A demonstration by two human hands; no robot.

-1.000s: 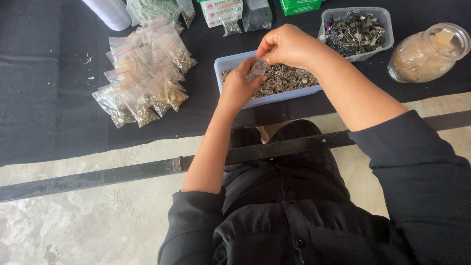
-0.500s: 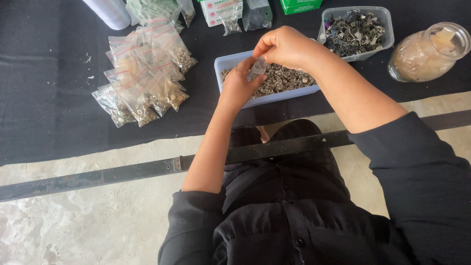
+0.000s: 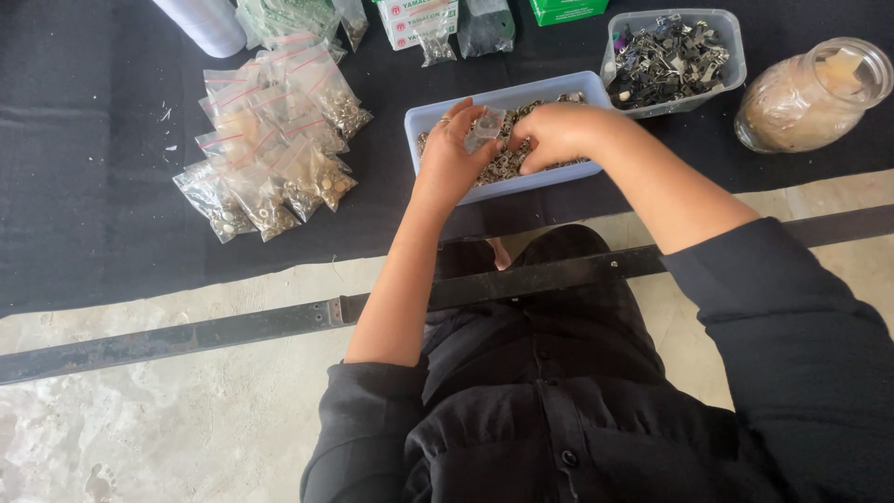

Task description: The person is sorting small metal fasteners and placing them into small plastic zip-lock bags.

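Over a shallow pale-blue tray (image 3: 421, 119) of small metal parts, the left hand (image 3: 449, 154) pinches a small clear bag (image 3: 484, 129), while the right hand (image 3: 551, 133) curls down into the parts. Filled bags (image 3: 270, 140) lie well apart to the left on the black desk (image 3: 84, 186).

I see a black buttoned shirt (image 3: 559, 419), its sleeves (image 3: 792, 307) pushed up past the elbows, forearms bare, and a ring (image 3: 444, 120) on one left finger.
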